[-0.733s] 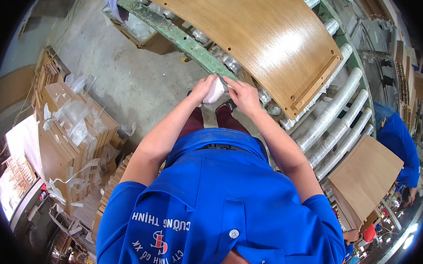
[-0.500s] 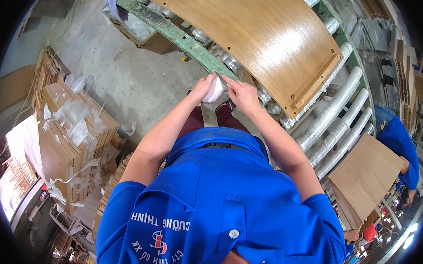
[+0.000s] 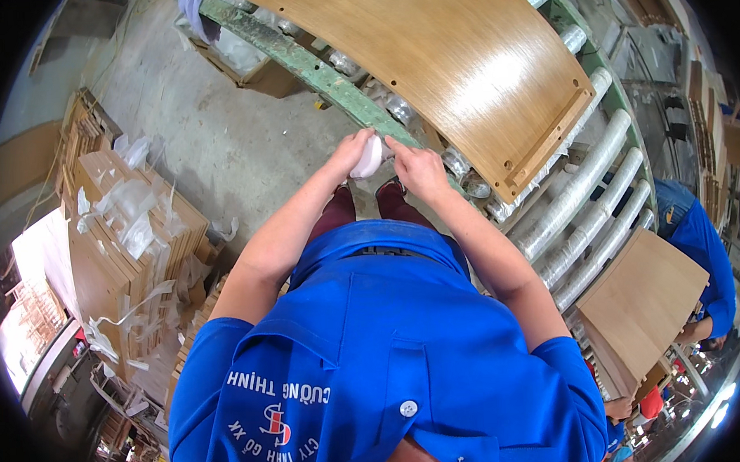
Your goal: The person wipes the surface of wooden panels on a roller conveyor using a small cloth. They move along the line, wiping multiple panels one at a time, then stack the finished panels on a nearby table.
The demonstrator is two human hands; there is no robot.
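In front of my waist, beside the green rail of the conveyor, my two hands are close together. My left hand (image 3: 351, 155) is closed around a soft white wad (image 3: 370, 158), possibly cloth, which hangs below its fingers. My right hand (image 3: 423, 172) is closed, its index finger reaching toward the wad's upper end. A small dark bit shows between the hands; whatever the right fingers pinch is too small to make out. Just ahead and to the right, a glossy brown wooden panel (image 3: 454, 70) with drilled holes and a strip along its near end lies on the rollers.
Wrapped rollers (image 3: 578, 185) run along the right, bordered by a green frame rail (image 3: 330, 84). A person in blue (image 3: 706, 258) holds wooden boards (image 3: 641, 302) at right. Stacked panels (image 3: 123, 242) with white foam scraps stand at left. A cardboard box (image 3: 268, 77) sits beneath the rail.
My hands stay together, with the white wad still in the left one. The dark thin piece between them shows less now. At right, the person and the boards have shifted slightly.
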